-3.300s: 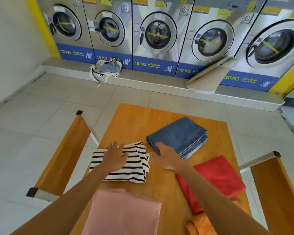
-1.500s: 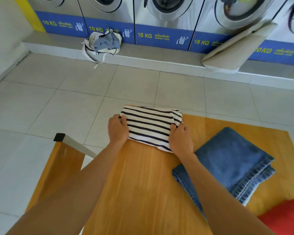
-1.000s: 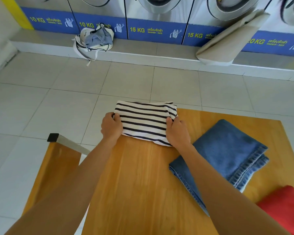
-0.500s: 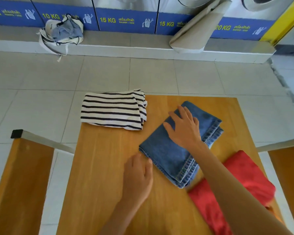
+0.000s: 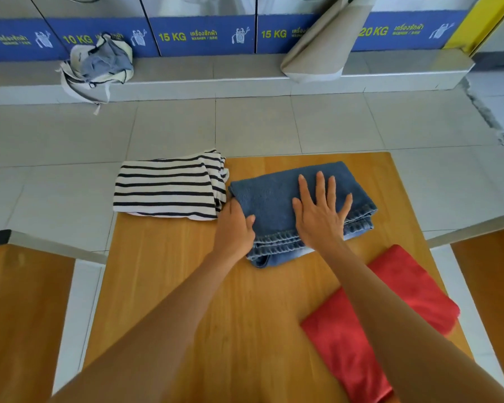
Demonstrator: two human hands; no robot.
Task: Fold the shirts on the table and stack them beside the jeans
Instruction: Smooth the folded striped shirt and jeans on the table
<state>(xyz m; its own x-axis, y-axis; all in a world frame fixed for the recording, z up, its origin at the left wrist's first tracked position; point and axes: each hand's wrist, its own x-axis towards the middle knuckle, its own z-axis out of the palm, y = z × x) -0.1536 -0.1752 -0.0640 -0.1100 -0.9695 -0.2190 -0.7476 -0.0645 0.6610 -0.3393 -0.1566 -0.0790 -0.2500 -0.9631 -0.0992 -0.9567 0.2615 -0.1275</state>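
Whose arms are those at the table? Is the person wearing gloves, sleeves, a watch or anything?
Nothing at all, as far as the view shows. The left hand and right hand are bare, without gloves, rings or a watch. Both forearms are uncovered right down to the picture's lower edge, so no sleeve or cuff shows; what is worn higher up lies out of view.

We see a bright, evenly daylit scene with soft shadows, a mild sheen on the wooden table (image 5: 186, 286), slight overall softness and wide-angle bending toward the edges.
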